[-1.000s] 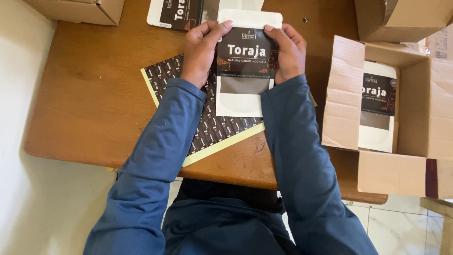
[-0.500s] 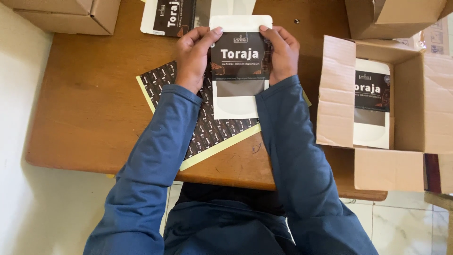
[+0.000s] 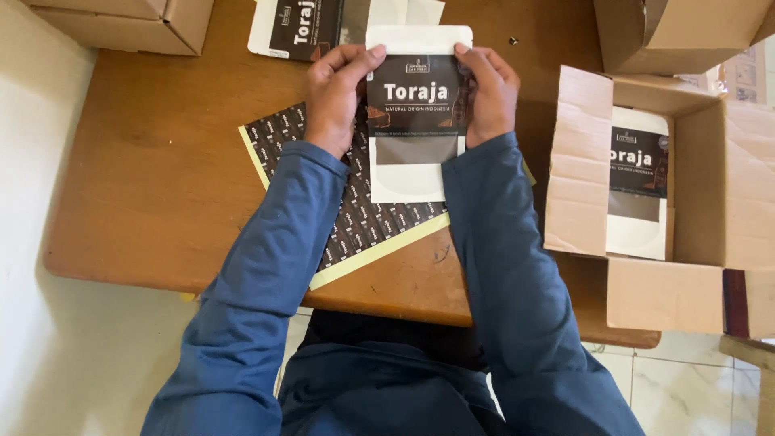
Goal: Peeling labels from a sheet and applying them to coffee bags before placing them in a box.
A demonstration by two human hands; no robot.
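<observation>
Two hands on one flat white paper pouch with a dark brown label and a greyish window strip, held up over the wooden table. The left hand grips the pouch's left edge, thumb laid across the front near the top corner, the other fingers tucked behind where I cannot see them. The right hand mirrors it on the right edge, thumb forward, fingers wrapped behind. Both are pinching, not spread.

The pouch looks empty or nearly so: it lies flat between the thumbs, with no bulge and no sag, so I'd judge it light and thin, stiff enough to hold its shape yet easy to crease if squeezed hard. The label looks smooth, perhaps a little slick under a thumb. The side edges near the top, just where the thumbs sit, seem the sensible place to hold it; the window strip below the thumbs looks like the softer part, best left alone.

Beneath the wrists lies a dark patterned sheet on yellow backing. Beyond the fingertips, more flat pouches of the same kind lie on the table. To the right of the right hand, an open brown cardboard box holds another such pouch.
</observation>
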